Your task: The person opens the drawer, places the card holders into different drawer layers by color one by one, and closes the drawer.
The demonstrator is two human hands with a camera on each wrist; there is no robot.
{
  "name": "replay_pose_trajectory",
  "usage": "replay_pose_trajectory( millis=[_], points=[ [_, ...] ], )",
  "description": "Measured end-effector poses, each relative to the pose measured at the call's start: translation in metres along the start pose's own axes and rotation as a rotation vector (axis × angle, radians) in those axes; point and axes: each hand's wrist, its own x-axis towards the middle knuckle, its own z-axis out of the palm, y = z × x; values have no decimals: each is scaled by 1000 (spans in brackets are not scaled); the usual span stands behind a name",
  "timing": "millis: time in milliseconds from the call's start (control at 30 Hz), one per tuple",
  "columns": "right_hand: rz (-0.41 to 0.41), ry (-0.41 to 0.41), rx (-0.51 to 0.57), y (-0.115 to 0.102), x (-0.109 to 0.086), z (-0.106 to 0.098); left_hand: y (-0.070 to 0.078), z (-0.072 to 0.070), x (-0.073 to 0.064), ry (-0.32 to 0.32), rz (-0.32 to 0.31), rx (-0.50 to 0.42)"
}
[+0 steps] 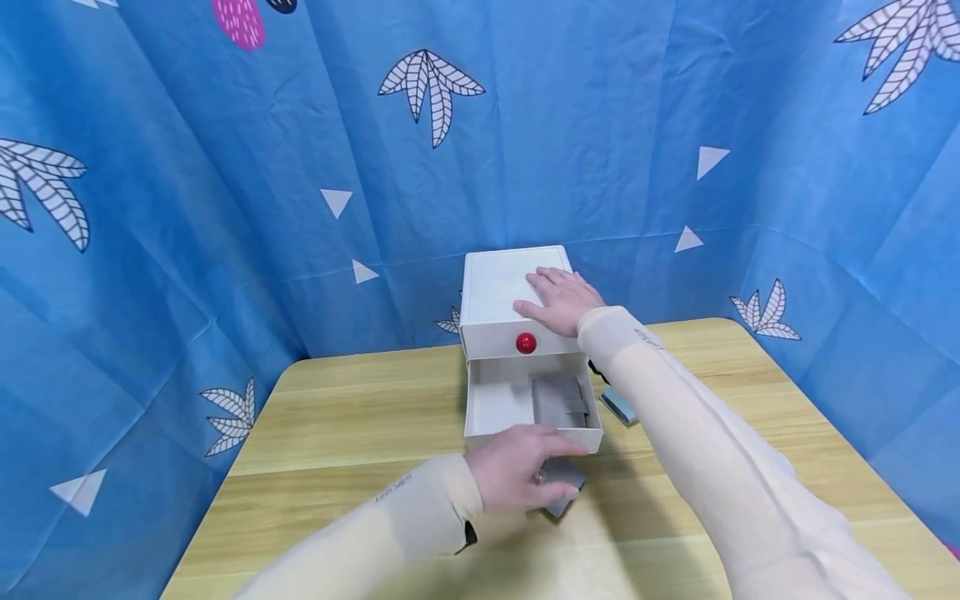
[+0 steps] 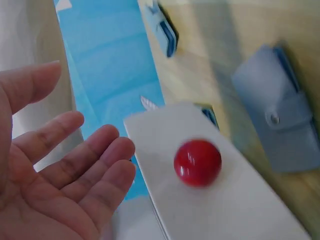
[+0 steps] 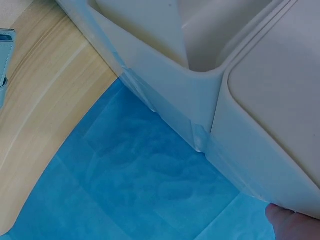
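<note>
A white two-drawer box [image 1: 491,287] stands toward the back of the table, its lower drawer [image 1: 498,400] pulled out. Inside that drawer, on the right, lies a grey wallet [image 1: 555,400]. My right hand [image 1: 561,300] rests on the box top with fingers extended. My left hand [image 1: 517,471], fingers spread and holding nothing, hovers in front of the drawer. Below it in the head view is a grey snap-strap wallet [image 2: 275,115] on the table, partly hidden by the fingers. A red ball knob [image 2: 197,163] on the drawer front shows close to the left fingertips.
A small light-blue wallet [image 1: 619,406] lies on the wooden table [image 1: 360,417], right of the drawer. Another red knob [image 1: 526,342] marks the upper drawer. Blue patterned curtain [image 1: 420,192] hangs behind the table and at both sides.
</note>
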Motion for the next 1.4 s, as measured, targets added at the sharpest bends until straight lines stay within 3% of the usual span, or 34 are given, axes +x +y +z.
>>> replay_pose_trajectory(
  millis=[167, 333, 567, 800, 1067, 1400],
  points=[
    [10, -1, 1, 3, 0, 2, 9, 17, -9, -75, 83, 63],
    [8, 0, 11, 3, 1, 5, 8, 41, -18, -141, 51, 102],
    [8, -2, 7, 3, 0, 5, -7, 76, -29, -117, 3, 235],
    [-6, -6, 9, 1, -2, 3, -37, 103, -28, -71, -35, 440],
    [-2, -6, 14, 0, -3, 1, -66, 114, -16, -38, -47, 444],
    [8, -11, 4, 3, 2, 4, -73, 117, -9, -36, -54, 456]
  ],
)
